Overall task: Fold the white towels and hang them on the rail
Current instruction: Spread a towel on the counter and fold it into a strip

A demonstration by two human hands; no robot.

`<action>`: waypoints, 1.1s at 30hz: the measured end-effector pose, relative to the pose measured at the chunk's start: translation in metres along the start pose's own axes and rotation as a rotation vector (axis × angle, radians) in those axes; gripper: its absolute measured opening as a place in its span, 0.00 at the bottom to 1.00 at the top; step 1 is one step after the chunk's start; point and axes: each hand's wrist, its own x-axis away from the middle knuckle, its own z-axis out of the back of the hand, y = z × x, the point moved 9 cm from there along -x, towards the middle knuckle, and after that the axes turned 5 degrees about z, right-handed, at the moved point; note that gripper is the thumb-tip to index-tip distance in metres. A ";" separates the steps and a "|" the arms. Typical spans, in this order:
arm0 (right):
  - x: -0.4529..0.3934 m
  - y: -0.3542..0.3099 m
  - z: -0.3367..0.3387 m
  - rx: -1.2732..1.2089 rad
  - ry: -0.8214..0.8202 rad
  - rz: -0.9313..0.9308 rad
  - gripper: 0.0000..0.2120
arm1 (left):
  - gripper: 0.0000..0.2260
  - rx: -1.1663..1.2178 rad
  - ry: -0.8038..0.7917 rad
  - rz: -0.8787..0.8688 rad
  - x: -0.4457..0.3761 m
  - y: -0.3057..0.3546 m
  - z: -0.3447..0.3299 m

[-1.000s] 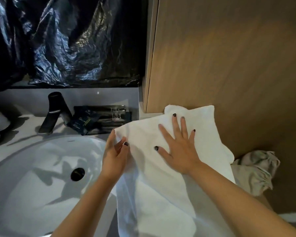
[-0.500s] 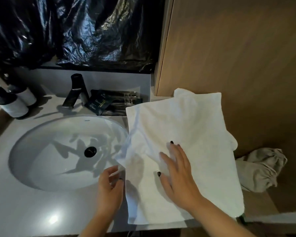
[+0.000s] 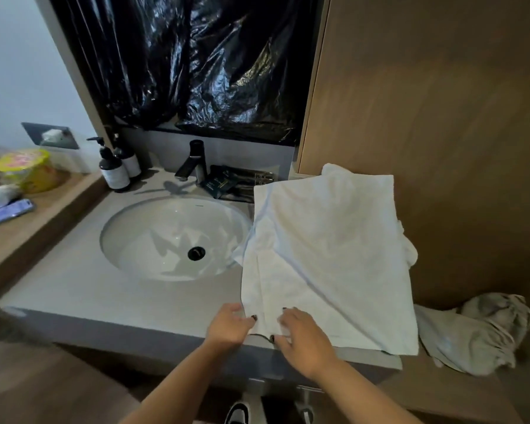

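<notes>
Nearest, at the front edge of the desk (image 3: pixel 74 289): left hand (image 3: pixel 227 327) and right hand (image 3: pixel 303 338), close together on the near hem of the white towel (image 3: pixel 328 255). Left hand with fingers curled at the towel's near left corner, apparently pinching the hem; right hand spread fairly flat, fingers relaxed and pressing the cloth down beside it. Exact grip of the left fingers partly hidden by the cloth.

White towel lying flat on the right part of the desk, already doubled lengthwise, with a diagonal crease across it, its left edge lapping the rim of the sink (image 3: pixel 120 228) and its far end reaching toward the wooden panel (image 3: pixel 441 117). Handling, as a judgement: soft, light, limp terry, no stiffness, prone to sag and slide off the smooth desk; best taken at the two near corners, pinched through all layers, then lifted and carried over to the far hem.

To the right, lower down, a crumpled grey-white cloth (image 3: pixel 478 332) on a wooden ledge. Farther back: black faucet (image 3: pixel 193 160), dark sachets (image 3: pixel 239 182), two pump bottles (image 3: pixel 117 169). Rearmost: black plastic sheeting (image 3: pixel 196 65). No rail in view.
</notes>
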 end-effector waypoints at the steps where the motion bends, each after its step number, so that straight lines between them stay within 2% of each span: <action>1: 0.000 -0.002 0.001 -0.001 -0.001 -0.005 0.23 | 0.08 -0.042 0.004 -0.001 0.001 0.001 0.000; 6: 0.004 -0.007 -0.003 0.000 -0.037 -0.059 0.16 | 0.20 -0.152 0.050 0.036 0.002 0.002 0.002; 8: 0.007 -0.008 -0.001 -0.012 -0.038 -0.106 0.15 | 0.19 -0.205 0.071 0.019 -0.001 0.010 0.002; 10: 0.009 -0.009 0.000 -0.043 -0.033 -0.166 0.17 | 0.12 -0.072 0.087 -0.015 -0.006 0.016 0.004; 14: 0.011 -0.013 -0.002 -0.113 -0.007 -0.270 0.19 | 0.22 0.061 -0.124 -0.058 -0.025 0.008 -0.004; 15: 0.010 -0.014 -0.002 -0.113 0.006 -0.290 0.18 | 0.21 0.076 -0.163 -0.049 -0.029 0.002 -0.006; 17: 0.008 -0.016 0.000 -0.105 0.047 -0.325 0.13 | 0.11 0.039 -0.195 -0.067 -0.031 -0.002 -0.007; 18: 0.006 -0.017 0.001 -0.099 0.069 -0.338 0.11 | 0.09 0.034 -0.197 -0.085 -0.028 -0.001 -0.006; 21: 0.005 -0.028 0.000 -0.014 0.107 -0.367 0.10 | 0.10 0.066 -0.174 -0.141 -0.020 -0.006 0.000; 25: 0.009 -0.039 -0.012 0.108 0.130 -0.391 0.12 | 0.08 0.088 -0.233 -0.218 -0.010 -0.015 0.003; 30: 0.012 -0.034 -0.005 0.110 0.181 -0.426 0.15 | 0.08 -0.181 -0.256 -0.284 -0.015 -0.011 0.008; 33: 0.011 -0.050 0.003 0.056 0.288 -0.375 0.14 | 0.10 -0.153 -0.361 -0.300 -0.013 -0.011 0.011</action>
